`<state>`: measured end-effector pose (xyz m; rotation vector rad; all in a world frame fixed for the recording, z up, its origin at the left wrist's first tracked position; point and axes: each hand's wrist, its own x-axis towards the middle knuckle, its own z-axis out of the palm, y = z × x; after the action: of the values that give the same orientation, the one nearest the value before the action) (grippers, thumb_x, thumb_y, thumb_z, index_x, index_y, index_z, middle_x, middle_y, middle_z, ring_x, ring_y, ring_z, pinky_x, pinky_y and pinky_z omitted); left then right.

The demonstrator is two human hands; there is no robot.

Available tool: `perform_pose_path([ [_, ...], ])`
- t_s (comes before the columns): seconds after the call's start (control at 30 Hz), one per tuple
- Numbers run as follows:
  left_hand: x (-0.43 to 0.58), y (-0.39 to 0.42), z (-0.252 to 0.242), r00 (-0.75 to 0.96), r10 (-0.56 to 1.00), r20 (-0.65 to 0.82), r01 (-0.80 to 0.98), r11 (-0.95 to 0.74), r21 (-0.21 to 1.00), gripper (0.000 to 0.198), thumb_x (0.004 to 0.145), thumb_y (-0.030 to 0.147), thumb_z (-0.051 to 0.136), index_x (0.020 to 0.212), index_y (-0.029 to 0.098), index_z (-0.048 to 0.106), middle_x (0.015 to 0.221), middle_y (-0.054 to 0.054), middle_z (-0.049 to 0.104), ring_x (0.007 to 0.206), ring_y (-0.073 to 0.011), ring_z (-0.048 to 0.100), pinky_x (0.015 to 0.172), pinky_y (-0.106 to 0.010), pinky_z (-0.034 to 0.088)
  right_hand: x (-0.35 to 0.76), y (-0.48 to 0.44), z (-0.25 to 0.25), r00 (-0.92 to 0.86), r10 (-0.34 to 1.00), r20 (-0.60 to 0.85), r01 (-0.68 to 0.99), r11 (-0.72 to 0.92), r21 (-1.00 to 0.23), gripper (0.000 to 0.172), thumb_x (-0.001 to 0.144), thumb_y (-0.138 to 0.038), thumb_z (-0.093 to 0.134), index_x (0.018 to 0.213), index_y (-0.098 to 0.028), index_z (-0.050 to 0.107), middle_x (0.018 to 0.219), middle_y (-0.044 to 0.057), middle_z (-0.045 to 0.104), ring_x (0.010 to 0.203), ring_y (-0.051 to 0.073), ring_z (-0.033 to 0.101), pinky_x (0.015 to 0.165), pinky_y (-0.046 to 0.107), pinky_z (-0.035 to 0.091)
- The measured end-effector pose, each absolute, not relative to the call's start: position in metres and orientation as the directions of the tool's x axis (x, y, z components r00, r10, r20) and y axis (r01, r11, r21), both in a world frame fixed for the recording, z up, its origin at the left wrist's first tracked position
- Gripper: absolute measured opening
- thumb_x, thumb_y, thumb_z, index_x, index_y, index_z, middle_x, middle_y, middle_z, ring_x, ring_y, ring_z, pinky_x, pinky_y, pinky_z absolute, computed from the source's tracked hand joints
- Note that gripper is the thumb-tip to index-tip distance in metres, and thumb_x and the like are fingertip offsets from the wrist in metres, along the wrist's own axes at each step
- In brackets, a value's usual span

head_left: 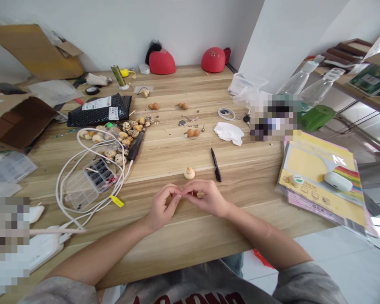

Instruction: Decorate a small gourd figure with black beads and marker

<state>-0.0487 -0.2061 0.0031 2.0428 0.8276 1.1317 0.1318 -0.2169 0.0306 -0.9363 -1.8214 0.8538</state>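
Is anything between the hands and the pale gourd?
Nothing visible: the pale gourd stands just beyond the left hand and right hand. The pen lies off to the right, out of the way.

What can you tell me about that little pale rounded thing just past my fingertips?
The little pale thing is cream, with a wide round body and smaller top. It looks like gourd or wood; I can't tell which. It appears upright on the wood-grain table, beyond your left hand and right hand, left of the black pen. Neither hand seems to touch it.
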Motion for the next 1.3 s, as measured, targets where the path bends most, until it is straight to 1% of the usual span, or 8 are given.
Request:
perform_pose_path([
  [0.23,-0.047,-0.207,0.006,0.448,0.758,0.474,0.213,-0.605,0.767,0.006,0.085,0.01,0.052,0.085,0.015,0.055,0.078,-0.004,0.058,0.073,-0.0114,0.056,0.065,-0.022,0.045,0.132,-0.218,0.035,-0.318,0.901,0.296,0.221,0.374,-0.901,0.009,0.076,-0.012,0.056,0.074,-0.016,0.064,0.074,0.003,0.066,0.06,0.009,0.057,0.056,0.019,0.05],
  [0.47,-0.047,-0.208,0.007,0.435,0.767,0.472,0.226,-0.601,0.767,0.007,0.085,0.009,0.052,0.085,0.015,0.055,0.077,-0.004,0.059,0.072,-0.0114,0.056,0.065,-0.022,0.045,0.131,-0.217,0.031,-0.3,0.923,0.24,0.216,0.311,-0.926,0.006,0.077,-0.015,0.057,0.075,-0.017,0.062,0.076,0.003,0.066,0.064,0.01,0.059,0.063,0.022,0.052],
  [0.77,-0.046,-0.208,0.007,0.44,0.751,0.493,0.211,-0.62,0.756,0.007,0.085,0.01,0.052,0.087,0.015,0.056,0.078,-0.005,0.061,0.071,-0.0119,0.059,0.064,-0.023,0.048,0.133,-0.217,0.031,-0.347,0.876,0.335,0.279,0.438,-0.855,0.011,0.075,-0.009,0.053,0.078,-0.018,0.059,0.078,0.002,0.065,0.064,0.01,0.057,0.063,0.022,0.05],
  [0.83,-0.046,-0.208,0.008,0.449,0.741,0.499,0.195,-0.627,0.754,0.008,0.083,0.008,0.054,0.087,0.015,0.056,0.079,-0.005,0.062,0.072,-0.0118,0.06,0.065,-0.023,0.049,0.134,-0.217,0.033,-0.369,0.871,0.326,0.305,0.444,-0.842,0.013,0.073,-0.007,0.052,0.078,-0.018,0.058,0.076,0.002,0.063,0.064,0.01,0.056,0.063,0.021,0.048],
  [0.97,-0.045,-0.208,0.009,0.47,0.706,0.53,0.184,-0.666,0.723,0.007,0.082,0.009,0.056,0.085,0.015,0.059,0.077,-0.006,0.064,0.07,-0.012,0.061,0.062,-0.023,0.049,0.142,-0.215,0.041,-0.445,0.872,0.204,0.395,0.396,-0.829,0.015,0.067,-0.004,0.052,0.073,-0.017,0.054,0.068,-0.002,0.056,0.063,0.009,0.053,0.061,0.019,0.043],
  [1.13,-0.044,-0.203,0.007,0.512,0.62,0.595,0.244,-0.769,0.591,0.004,0.079,0.012,0.062,0.077,0.015,0.06,0.065,-0.002,0.063,0.062,-0.0121,0.057,0.06,-0.025,0.045,0.153,-0.209,0.047,-0.552,0.83,-0.08,0.618,0.343,-0.707,0.018,0.061,0.0,0.049,0.066,-0.018,0.05,0.058,-0.005,0.048,0.052,0.007,0.04,0.051,0.019,0.031],
  [1.2,-0.043,-0.203,0.005,0.561,0.608,0.562,0.282,-0.779,0.561,0.004,0.08,0.013,0.061,0.078,0.015,0.061,0.065,-0.002,0.064,0.063,-0.0126,0.058,0.062,-0.026,0.044,0.155,-0.208,0.046,-0.554,0.819,-0.147,0.667,0.332,-0.667,0.017,0.062,-0.001,0.047,0.065,-0.018,0.051,0.057,-0.005,0.048,0.052,0.007,0.04,0.051,0.02,0.03],
  [1.3,-0.042,-0.204,0.002,0.613,0.594,0.521,0.297,-0.784,0.544,0.006,0.083,0.014,0.058,0.079,0.015,0.062,0.069,-0.004,0.067,0.067,-0.0136,0.059,0.065,-0.027,0.044,0.159,-0.208,0.045,-0.542,0.824,-0.167,0.69,0.323,-0.648,0.016,0.066,-0.004,0.045,0.065,-0.017,0.053,0.059,-0.002,0.052,0.055,0.009,0.045,0.054,0.02,0.033],
])
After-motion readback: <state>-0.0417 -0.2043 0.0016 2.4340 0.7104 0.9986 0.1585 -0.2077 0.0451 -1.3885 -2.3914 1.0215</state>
